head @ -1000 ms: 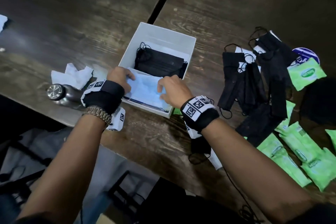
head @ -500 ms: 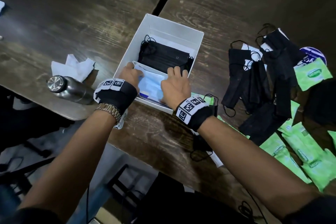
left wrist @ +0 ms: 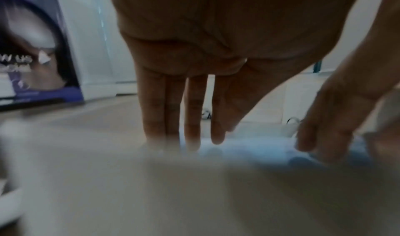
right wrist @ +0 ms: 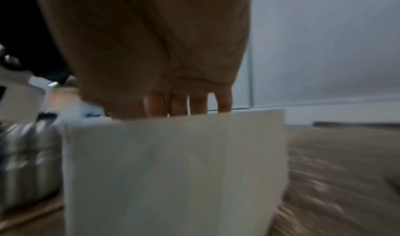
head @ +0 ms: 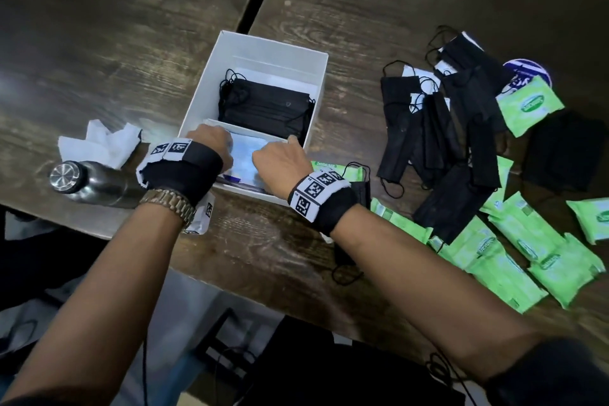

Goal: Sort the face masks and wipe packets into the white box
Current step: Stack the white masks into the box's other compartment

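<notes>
Both hands reach into the white box [head: 211, 82]: left hand [head: 211, 145] and right hand [head: 280, 165], fingers straight, press light-blue masks [head: 247, 155] into its near compartment. Black masks [head: 263, 105] fill the far one. Most black masks [head: 441, 128] and green wipe packets [head: 514, 247] remain on the bench [head: 362, 10].

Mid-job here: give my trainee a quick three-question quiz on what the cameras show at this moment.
1. True or false: black masks lie in the far compartment of the white box.
2. What do the left hand and right hand press into the near compartment? A) green packet B) light blue masks C) tissue
3. Which steel item lies left of the box?

Key: 1 true. 2 B. 3 the bottle.
</notes>
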Motion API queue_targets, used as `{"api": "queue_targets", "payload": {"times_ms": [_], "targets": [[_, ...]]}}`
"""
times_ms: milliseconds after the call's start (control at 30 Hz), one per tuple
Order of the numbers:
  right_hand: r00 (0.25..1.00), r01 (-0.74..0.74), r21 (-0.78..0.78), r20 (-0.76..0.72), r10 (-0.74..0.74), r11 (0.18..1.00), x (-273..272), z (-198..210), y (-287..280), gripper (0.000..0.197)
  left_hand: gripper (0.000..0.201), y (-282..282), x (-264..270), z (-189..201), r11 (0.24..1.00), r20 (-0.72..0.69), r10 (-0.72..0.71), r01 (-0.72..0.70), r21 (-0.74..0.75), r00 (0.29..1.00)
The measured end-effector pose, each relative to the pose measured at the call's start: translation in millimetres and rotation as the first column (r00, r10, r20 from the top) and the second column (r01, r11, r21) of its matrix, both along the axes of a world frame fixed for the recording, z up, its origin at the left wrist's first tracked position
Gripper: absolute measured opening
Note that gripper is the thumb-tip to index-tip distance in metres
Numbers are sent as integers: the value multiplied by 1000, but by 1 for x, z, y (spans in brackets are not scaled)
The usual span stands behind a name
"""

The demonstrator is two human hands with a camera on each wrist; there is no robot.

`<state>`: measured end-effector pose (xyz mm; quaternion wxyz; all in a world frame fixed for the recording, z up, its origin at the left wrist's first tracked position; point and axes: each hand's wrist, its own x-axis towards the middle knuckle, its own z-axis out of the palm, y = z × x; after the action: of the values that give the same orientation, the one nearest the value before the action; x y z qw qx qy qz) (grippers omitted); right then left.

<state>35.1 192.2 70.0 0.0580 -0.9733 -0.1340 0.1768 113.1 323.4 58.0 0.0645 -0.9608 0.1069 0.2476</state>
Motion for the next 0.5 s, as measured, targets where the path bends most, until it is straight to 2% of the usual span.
{"api": "queue_targets", "payload": {"times_ms": [67,100,167,233,300,367,433,500], "targets": [[967,138,158,192,-167,978,-7,-4,-20,15,26,-13,0,18,992,132,21,-5,-125,991],[916,247,267,249,-314,932,-13,-8,-36,18,24,-22,-1,28,975,198,23,22,-220,980],[756,482,426,240,-609,766,-31,-20,-74,21,18,-48,-10,46,902,260,28,88,-422,965],[606,704,374,126,-785,603,-53,-41,-110,29,17,-84,-24,56,822,228,15,118,-557,974],[513,844,205,-42,-857,495,-73,-69,-134,45,19,-121,-41,50,784,141,-59,133,-607,988],[457,889,124,-204,-866,441,-89,-97,-145,55,13,-156,-57,29,790,42,-133,131,-599,990],[406,912,215,-338,-849,351,-101,-117,-150,45,16,-183,-69,5,806,-18,-166,125,-579,986],[405,897,345,-391,-826,277,-110,-131,-155,27,30,-200,-80,-14,855,-108,-177,99,-509,978]]}}
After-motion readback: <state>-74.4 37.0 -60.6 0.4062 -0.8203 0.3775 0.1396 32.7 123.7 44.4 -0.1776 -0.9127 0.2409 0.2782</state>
